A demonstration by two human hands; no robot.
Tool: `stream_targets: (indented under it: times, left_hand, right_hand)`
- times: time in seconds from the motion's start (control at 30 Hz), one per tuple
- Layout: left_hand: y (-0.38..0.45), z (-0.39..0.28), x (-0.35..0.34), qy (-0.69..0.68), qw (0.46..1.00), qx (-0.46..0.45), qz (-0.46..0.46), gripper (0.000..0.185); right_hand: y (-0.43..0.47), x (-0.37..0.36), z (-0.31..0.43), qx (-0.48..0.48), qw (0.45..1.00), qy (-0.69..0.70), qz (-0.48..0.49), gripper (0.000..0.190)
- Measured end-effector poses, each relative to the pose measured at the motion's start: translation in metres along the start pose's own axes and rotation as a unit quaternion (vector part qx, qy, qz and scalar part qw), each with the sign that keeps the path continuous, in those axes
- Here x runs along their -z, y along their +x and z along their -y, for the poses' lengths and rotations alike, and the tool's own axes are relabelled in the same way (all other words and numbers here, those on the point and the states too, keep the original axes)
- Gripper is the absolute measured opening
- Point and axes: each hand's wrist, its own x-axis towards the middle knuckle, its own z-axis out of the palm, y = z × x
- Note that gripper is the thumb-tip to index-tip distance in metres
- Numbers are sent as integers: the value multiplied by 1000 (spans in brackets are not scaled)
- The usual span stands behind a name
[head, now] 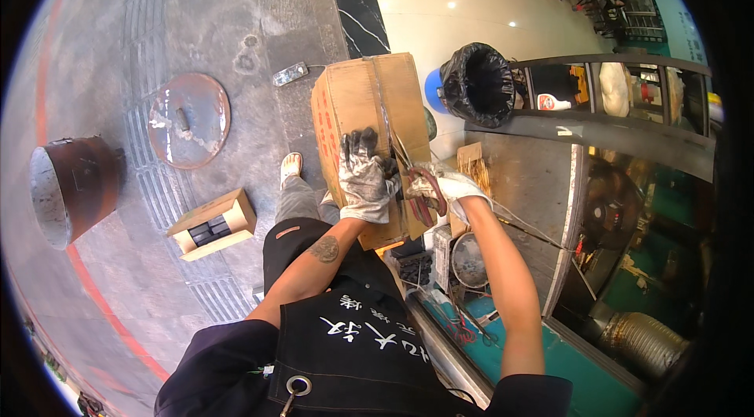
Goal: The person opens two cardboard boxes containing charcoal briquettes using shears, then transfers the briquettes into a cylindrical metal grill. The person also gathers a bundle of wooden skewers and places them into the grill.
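Note:
A sealed cardboard box (347,87) with red printing stands before me, a taped seam running along its top. My left hand (364,181), in a white work glove with blackened fingers, lies flat on the box beside the seam. In my right hand (450,181), also gloved, is a pair of scissors (419,211) with dark red handles. Their blades point away from me, at the seam near my left thumb. Whether the tips have gone into the cardboard is hard to tell.
A blue bin with a black liner (477,84) stands beyond the box, next to a metal rack (589,122). To the left are a round metal lid (188,122), a rusty metal cylinder (76,190) and an opened carton of black blocks (212,228). Scissors and tongs lie on a green surface (548,358).

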Motion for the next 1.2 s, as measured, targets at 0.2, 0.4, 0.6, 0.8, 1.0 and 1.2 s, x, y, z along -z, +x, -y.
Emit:
stream_targets:
  times: [0.2, 0.4, 0.6, 0.8, 1.0, 1.2]
  left_hand:
    - [5, 0, -6, -19, 999, -15, -35, 31]
    - [1, -7, -11, -14, 1000, -14, 23, 37]
    - [1, 10, 0, 8, 1000, -11, 28, 41]
    - [8, 7, 8, 0, 999, -48, 25, 46]
    - [8, 3, -7, 8, 996, -84, 30, 47]
    - [6, 3, 10, 22, 993, -65, 96, 54]
  right_hand:
    - [25, -6, 6, -37, 996, -75, -28, 39]
    - [88, 28, -29, 108, 970, -201, -83, 52]
    - [53, 28, 136, 74, 966, -245, -39, 54]
    - [46, 14, 23, 87, 988, -112, -55, 52]
    - [48, 6, -29, 40, 986, -127, -103, 47]
    - [51, -1, 5, 55, 977, -174, -105, 45]
